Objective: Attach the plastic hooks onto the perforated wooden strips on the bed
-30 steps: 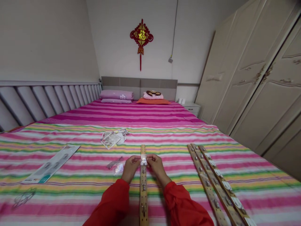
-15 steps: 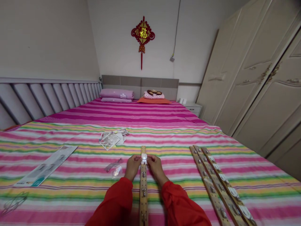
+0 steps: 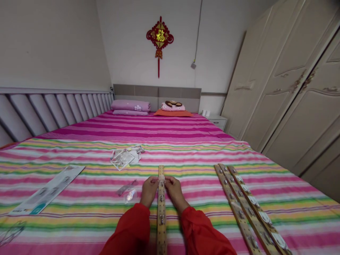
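A long wooden strip (image 3: 161,235) with small holes and several metal clips along it lies lengthwise in front of me on the striped cloth. Near its far end is a small white piece (image 3: 162,177), possibly a card or a bit of plastic, lying across the strip. My left hand (image 3: 148,190) pinches its left edge, while my right hand (image 3: 174,190) pinches the right edge. Both hands are closed, fingertips at the strip's sides. Just left of my left hand are a small clear bag (image 3: 130,195) with something shiny inside and a narrow crumpled wrapper (image 3: 125,187).
Three more strips (image 3: 240,212) with metal clips lie at the right, the outermost bearing white loops. Clear packets (image 3: 124,157) are piled farther back. At the left lie a long flat package (image 3: 50,189) and a tangle of thin wire (image 3: 12,233). The bed's railing (image 3: 55,109) runs along the left.
The view has shifted slightly. The white piece, earlier bright and facing me, now shows less of its face, and my fingers have closed in nearer the strip.
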The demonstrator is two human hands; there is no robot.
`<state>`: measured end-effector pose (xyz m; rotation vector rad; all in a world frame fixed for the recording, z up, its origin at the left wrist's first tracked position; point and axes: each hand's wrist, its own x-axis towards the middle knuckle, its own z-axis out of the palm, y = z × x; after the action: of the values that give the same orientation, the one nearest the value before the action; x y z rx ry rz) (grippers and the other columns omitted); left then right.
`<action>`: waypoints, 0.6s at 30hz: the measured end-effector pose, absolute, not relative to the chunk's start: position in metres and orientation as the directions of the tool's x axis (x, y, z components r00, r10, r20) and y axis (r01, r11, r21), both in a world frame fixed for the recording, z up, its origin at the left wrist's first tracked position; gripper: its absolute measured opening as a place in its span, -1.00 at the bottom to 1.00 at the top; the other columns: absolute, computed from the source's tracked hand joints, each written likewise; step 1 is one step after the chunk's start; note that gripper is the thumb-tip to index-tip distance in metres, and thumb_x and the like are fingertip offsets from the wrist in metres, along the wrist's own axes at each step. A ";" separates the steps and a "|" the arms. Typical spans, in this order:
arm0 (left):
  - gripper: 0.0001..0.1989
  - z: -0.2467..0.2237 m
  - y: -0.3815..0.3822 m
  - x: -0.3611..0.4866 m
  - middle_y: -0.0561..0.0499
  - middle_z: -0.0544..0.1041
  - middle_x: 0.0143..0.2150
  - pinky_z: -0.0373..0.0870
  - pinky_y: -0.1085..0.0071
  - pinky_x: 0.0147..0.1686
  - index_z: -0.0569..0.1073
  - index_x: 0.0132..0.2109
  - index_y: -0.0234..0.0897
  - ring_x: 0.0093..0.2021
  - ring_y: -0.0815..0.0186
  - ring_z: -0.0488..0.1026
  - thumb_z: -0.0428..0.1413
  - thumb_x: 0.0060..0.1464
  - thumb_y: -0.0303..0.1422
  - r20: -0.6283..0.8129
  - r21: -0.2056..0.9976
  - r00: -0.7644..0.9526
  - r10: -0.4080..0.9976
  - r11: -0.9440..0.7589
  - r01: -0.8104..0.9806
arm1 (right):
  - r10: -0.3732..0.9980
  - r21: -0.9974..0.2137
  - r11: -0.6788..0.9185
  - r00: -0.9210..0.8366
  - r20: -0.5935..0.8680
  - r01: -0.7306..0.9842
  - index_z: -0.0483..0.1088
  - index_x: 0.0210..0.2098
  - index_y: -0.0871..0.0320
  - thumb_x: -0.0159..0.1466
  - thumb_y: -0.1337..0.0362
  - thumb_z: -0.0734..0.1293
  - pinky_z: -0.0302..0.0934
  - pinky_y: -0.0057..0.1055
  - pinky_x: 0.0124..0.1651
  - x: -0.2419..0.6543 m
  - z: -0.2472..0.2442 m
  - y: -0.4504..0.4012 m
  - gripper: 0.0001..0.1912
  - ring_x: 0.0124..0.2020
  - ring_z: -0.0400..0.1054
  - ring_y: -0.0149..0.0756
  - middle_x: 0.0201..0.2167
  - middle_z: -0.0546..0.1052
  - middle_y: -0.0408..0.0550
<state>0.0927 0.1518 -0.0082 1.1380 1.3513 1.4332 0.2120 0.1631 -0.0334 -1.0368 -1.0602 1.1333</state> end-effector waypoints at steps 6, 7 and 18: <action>-0.75 -0.021 0.156 0.091 -0.01 0.53 -0.51 0.40 0.35 -0.36 0.49 -0.40 -0.34 -0.43 0.25 0.48 0.18 -0.29 -0.28 0.084 0.996 -0.246 0.966 -0.076 0.042 | 0.986 -0.987 0.120 0.126 0.107 -0.108 0.55 -0.36 0.19 -0.05 0.30 0.32 0.29 -0.35 -0.33 0.211 -0.037 0.164 -0.75 -0.47 0.36 -0.27 -0.53 0.55 -0.11; -0.73 -0.023 0.157 0.091 -0.01 0.54 -0.50 0.41 0.35 -0.36 0.50 -0.37 -0.35 -0.43 0.25 0.48 0.18 -0.29 -0.27 0.077 0.997 -0.248 0.966 -0.068 0.045 | 0.985 -0.988 0.125 0.128 0.113 -0.090 0.55 -0.32 0.19 -0.03 0.30 0.32 0.29 -0.35 -0.33 0.212 -0.038 0.164 -0.72 -0.47 0.36 -0.27 -0.52 0.55 -0.11; -0.61 -0.031 0.159 0.084 -0.10 0.60 -0.20 0.39 0.27 -0.08 0.57 -0.15 -0.35 -0.16 0.17 0.50 0.12 -0.11 -0.23 0.118 0.982 -0.065 0.991 -0.106 0.154 | 0.958 -0.891 0.282 -0.148 0.244 0.357 0.50 -0.05 0.08 0.22 0.29 0.16 0.25 -0.26 -0.05 0.222 -0.030 0.159 -0.62 -0.23 0.38 -0.20 -0.31 0.53 -0.01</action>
<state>0.0841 0.1588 -0.0308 1.3698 1.3212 1.2732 0.2225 0.1588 -0.0305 -1.2166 -1.6773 0.8648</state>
